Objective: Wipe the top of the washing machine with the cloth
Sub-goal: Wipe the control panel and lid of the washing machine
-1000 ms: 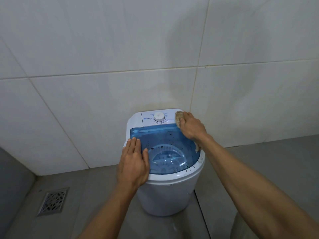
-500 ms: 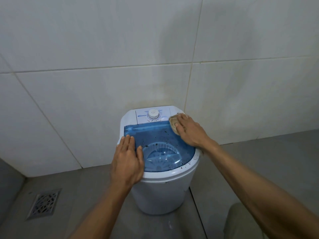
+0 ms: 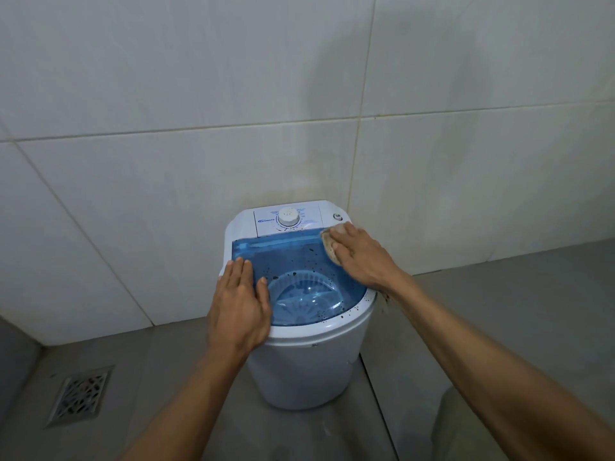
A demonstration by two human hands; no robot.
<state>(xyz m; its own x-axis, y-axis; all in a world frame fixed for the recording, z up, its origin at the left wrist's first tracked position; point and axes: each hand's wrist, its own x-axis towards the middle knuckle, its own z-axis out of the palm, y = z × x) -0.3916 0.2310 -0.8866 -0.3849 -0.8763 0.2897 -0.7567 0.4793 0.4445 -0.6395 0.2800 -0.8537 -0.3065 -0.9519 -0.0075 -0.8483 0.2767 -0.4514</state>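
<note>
A small white washing machine (image 3: pixel 309 367) stands on the floor against the tiled wall. Its top has a see-through blue lid (image 3: pixel 299 261) speckled with dark spots and a white control panel with a round dial (image 3: pixel 288 216) at the back. My right hand (image 3: pixel 361 257) presses a beige cloth (image 3: pixel 329 246) flat on the lid's far right corner, so most of the cloth is hidden under my fingers. On the machine's left rim my left hand (image 3: pixel 241 304) lies flat, fingers together and empty.
A metal floor drain (image 3: pixel 81 395) sits in the grey floor at the lower left. The white tiled wall (image 3: pixel 166 194) rises right behind the machine. A small round button (image 3: pixel 337 216) is on the machine's back right corner. My knee (image 3: pixel 466 424) shows at lower right.
My right hand has slid the cloth from the back right of the panel down onto the lid's right corner. The left hand stays on the left rim. The view shifted slightly.
</note>
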